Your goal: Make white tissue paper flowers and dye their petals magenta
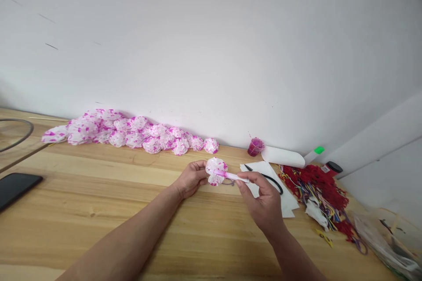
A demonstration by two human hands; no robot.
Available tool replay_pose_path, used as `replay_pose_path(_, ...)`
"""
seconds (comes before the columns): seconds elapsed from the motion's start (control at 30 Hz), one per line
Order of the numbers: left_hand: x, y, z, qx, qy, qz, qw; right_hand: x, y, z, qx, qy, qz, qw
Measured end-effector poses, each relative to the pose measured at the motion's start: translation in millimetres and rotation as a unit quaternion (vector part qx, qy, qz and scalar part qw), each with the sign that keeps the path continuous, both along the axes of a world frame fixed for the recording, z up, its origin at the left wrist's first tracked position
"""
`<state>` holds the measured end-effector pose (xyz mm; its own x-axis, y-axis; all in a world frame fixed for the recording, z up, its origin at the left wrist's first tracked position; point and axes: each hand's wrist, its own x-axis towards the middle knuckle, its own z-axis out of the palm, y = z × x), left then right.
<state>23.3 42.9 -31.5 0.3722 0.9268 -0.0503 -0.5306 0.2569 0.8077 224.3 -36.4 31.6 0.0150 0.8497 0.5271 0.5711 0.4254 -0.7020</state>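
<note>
Held above the middle of the table is a white tissue paper flower [216, 170] with magenta specks. My left hand [194, 178] pinches the edge of its ruffled head, fingers closed. A narrow white stem-like strip [231, 176], tinted pink near the head, runs from the flower to the right. The thumb and fingers of my right hand [263, 197] are closed on the far end of this strip. Behind it, a thin loop of cord [228, 182] lies on the table. White paper sheets [289, 205] and black-handled scissors [276, 183] lie beside my right hand.
Along the wall stretches a pile of similar flowers [132, 131]. A cup of magenta liquid [255, 146], a white paper roll [283, 156] and a green-capped bottle [314, 154] stand back right. Red yarn [325, 184] lies tangled at right; a black phone [18, 188] lies left.
</note>
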Motion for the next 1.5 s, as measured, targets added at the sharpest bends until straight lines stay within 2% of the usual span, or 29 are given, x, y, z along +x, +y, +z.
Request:
replay_pose_path(0.3, -0.7, 0.1, 0.5, -0.004, -0.005, 0.001, 1.000, 6.0, -2.4, 11.8, 0.040, -0.059, 0.028, 0.997)
replay_pose_path(0.37, -0.9, 0.2, 0.3, -0.007, -0.007, 0.003, 1.000, 13.8, 0.8, 15.8, 0.031, -0.047, 0.004, 0.998)
replay_pose_path(0.5, -1.4, 0.3, 0.0, -0.012, -0.018, 0.006, 1.000, 34.5, 12.1, 26.3, 0.019, 0.010, -0.087, 0.996)
replay_pose_path(0.6, -1.5, 0.3, 0.6, -0.016, -0.024, 0.008, 1.000, 46.3, 19.1, 31.4, 0.030, 0.046, -0.117, 0.992)
replay_pose_path(0.7, -1.3, 0.5, 1.3, -0.016, -0.026, 0.011, 0.999, 52.8, 24.2, 28.4, 0.030, 0.089, -0.127, 0.987)
replay_pose_path(0.87, -1.0, 0.8, 1.4, -0.012, -0.023, 0.013, 1.000, 66.5, 43.6, 7.7, 0.034, 0.158, -0.171, 0.972)
replay_pose_path(0.93, -1.1, 1.0, 0.9, -0.011, -0.022, 0.012, 1.000, 77.2, 55.5, 1.8, 0.039, 0.120, -0.240, 0.963)
replay_pose_path(1.1, -1.7, 2.8, -1.3, -0.010, -0.023, 0.012, 1.000, 102.8, 82.0, 4.6, 0.041, 0.011, -0.315, 0.948)
replay_pose_path(1.37, -1.7, 5.0, -4.1, -0.009, -0.027, 0.025, 0.999, 98.8, 120.6, 4.0, -0.012, -0.184, -0.326, 0.927)
replay_pose_path(1.5, -0.9, 7.2, -4.9, -0.003, -0.037, 0.032, 0.999, 95.0, 124.8, 2.6, -0.019, -0.235, -0.304, 0.923)
